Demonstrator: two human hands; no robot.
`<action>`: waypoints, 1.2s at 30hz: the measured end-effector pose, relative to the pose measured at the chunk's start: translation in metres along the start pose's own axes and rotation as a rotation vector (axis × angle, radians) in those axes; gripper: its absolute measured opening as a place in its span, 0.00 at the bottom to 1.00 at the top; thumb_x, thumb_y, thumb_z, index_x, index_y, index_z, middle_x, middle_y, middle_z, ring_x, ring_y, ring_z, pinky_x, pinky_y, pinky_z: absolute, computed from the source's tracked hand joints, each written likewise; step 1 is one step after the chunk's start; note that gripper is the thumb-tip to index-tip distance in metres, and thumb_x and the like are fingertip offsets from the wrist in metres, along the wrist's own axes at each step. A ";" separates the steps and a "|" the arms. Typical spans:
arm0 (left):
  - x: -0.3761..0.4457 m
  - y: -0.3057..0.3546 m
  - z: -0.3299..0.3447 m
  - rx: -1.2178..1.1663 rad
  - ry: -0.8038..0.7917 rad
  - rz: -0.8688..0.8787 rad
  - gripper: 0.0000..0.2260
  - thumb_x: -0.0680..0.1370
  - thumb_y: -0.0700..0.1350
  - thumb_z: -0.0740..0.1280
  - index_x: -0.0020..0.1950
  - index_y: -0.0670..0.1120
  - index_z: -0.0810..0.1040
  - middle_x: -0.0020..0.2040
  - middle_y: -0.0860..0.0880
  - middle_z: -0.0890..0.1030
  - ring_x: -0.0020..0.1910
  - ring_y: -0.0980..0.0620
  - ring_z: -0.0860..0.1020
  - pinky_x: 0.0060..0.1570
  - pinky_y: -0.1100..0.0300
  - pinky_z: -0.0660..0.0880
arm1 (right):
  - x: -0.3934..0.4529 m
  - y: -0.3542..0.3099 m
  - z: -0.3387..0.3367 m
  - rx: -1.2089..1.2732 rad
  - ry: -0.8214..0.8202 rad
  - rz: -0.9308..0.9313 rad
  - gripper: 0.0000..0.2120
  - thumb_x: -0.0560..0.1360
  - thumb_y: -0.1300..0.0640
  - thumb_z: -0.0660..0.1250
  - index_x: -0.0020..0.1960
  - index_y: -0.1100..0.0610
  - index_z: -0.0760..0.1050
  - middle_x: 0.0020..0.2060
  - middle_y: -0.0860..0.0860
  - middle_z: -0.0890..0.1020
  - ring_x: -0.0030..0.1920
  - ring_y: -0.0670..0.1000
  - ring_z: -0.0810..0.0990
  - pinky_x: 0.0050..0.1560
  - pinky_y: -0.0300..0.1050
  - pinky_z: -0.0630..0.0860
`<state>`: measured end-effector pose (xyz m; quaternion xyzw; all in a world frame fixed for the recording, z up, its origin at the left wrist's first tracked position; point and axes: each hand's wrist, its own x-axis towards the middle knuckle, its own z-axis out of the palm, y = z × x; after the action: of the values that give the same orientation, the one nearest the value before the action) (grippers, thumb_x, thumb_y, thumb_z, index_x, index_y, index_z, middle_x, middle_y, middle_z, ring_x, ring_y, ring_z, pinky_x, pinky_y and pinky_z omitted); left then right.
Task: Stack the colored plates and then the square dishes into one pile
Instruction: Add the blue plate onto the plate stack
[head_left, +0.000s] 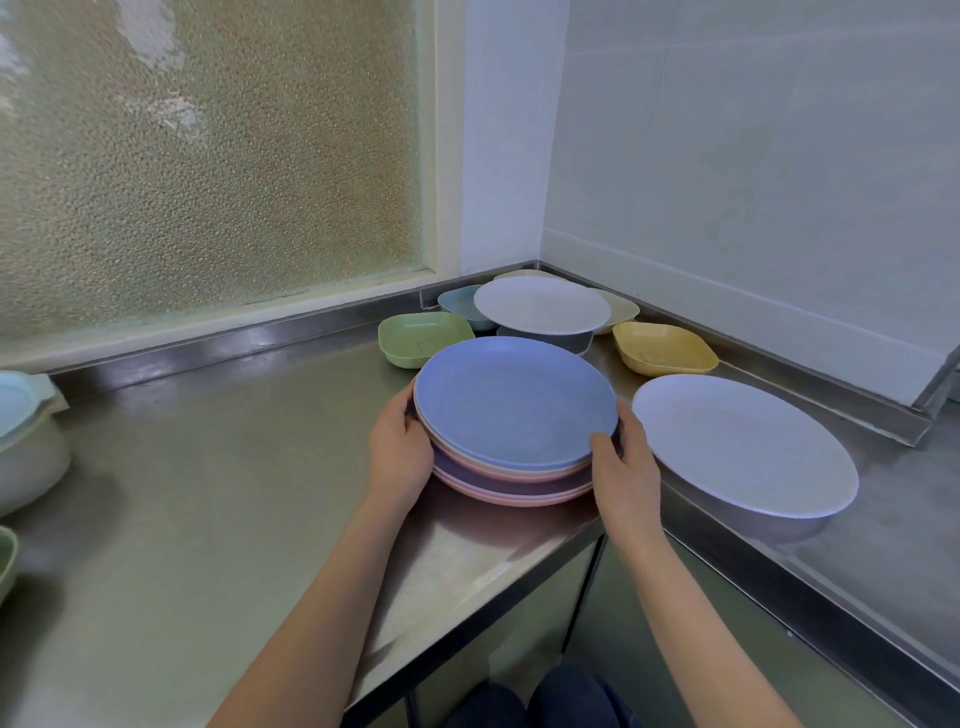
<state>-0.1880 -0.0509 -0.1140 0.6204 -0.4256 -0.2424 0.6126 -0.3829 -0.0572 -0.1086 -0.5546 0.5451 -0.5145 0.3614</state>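
Observation:
A pile of round colored plates (514, 405), blue on top with pink and purple ones beneath, stands near the steel counter's inner corner edge. My left hand (400, 452) grips the pile's left rim and my right hand (623, 462) grips its right rim. Behind the pile lie square dishes: a green one (415, 343), a yellow one (662, 348), a blue one (457, 304) and a cream one (621, 309) partly hidden under a white round plate (540, 304), which rests on a dark dish (550, 338).
A large white oval plate (743, 441) lies right of the pile. At the far left sit a white pot with a pale blue lid (26, 441) and a green bowl edge (6, 561). Frosted window and tiled wall close the corner. The counter's front edge (467, 597) is close below.

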 end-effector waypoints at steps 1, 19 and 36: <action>-0.001 -0.001 -0.004 0.019 0.014 -0.005 0.23 0.76 0.31 0.54 0.63 0.48 0.77 0.53 0.55 0.80 0.55 0.53 0.77 0.55 0.62 0.70 | -0.001 0.000 0.003 -0.004 -0.006 -0.008 0.24 0.78 0.59 0.57 0.73 0.49 0.61 0.66 0.45 0.72 0.62 0.46 0.70 0.60 0.44 0.67; -0.080 0.001 -0.163 0.360 0.563 -0.164 0.21 0.76 0.32 0.55 0.66 0.42 0.74 0.62 0.42 0.79 0.62 0.44 0.75 0.51 0.62 0.64 | -0.067 -0.033 0.114 -0.007 -0.528 -0.165 0.25 0.78 0.58 0.57 0.75 0.53 0.59 0.53 0.44 0.73 0.52 0.46 0.73 0.49 0.39 0.66; -0.134 -0.006 -0.205 0.657 0.676 0.025 0.19 0.75 0.36 0.54 0.61 0.44 0.77 0.56 0.47 0.81 0.55 0.45 0.77 0.52 0.55 0.73 | -0.092 -0.039 0.140 0.068 -0.641 -0.173 0.25 0.79 0.55 0.56 0.75 0.51 0.59 0.55 0.45 0.74 0.54 0.47 0.72 0.52 0.40 0.65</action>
<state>-0.0880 0.1719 -0.1220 0.8202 -0.2639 0.1282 0.4912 -0.2277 0.0161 -0.1169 -0.7201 0.3370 -0.3606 0.4876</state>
